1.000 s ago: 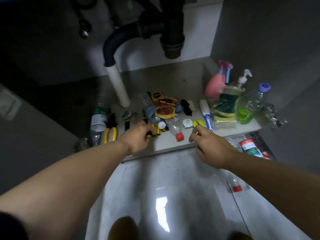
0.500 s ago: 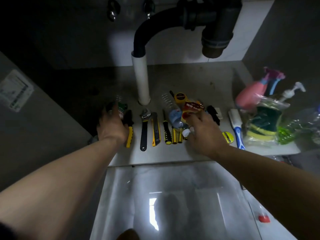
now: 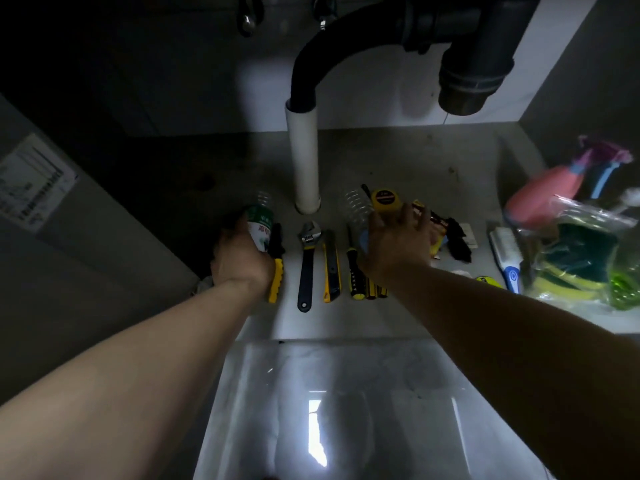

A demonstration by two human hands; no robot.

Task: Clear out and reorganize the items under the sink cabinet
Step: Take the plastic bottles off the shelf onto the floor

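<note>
grey cabinet floor point(image 3: 415, 161), stained and dimly lit. a white drain pipe point(image 3: 301, 161) stands upright on it near the middle. a black curved hose point(image 3: 311, 60) joins the pipe's top, and a grey trap point(image 3: 474, 74) hangs to the pipe's upper right. the wall behind the pipe is pale.

left hand point(image 3: 242, 261): just left of the pipe's foot, fingers wrapped round a clear plastic bottle with a green label point(image 3: 261, 223). the bottle's ridged base points toward the back wall. whether it rests on the floor or is lifted cannot be told.

in front of the pipe, tools lie side by side with handles toward the cabinet's front edge: yellow-handled pliers point(image 3: 276, 275) against the left hand, then an adjustable wrench point(image 3: 306, 261), a utility knife point(image 3: 331, 268) and screwdrivers point(image 3: 356, 275).

right hand point(image 3: 398, 244): just right of the pipe's foot, back upward, fingers reaching forward over a second clear bottle point(image 3: 356, 209) and a red-and-yellow packet point(image 3: 420, 207). whether it grasps either cannot be told. a yellow tape measure point(image 3: 385, 199) sits by the fingertips.

farther right of the pipe: a black object point(image 3: 457, 240), a white-and-blue brush point(image 3: 505, 258), a clear bag of sponges point(image 3: 581, 258), a pink spray bottle point(image 3: 547, 195) and a bottle of green liquid point(image 3: 627, 282), the last three blurred.

far left of the pipe, the cabinet side panel carries a paper label point(image 3: 31, 181). forward of the pipe, below the cabinet edge, glossy pale floor tile point(image 3: 346, 410) reflects a bright patch of light.
</note>
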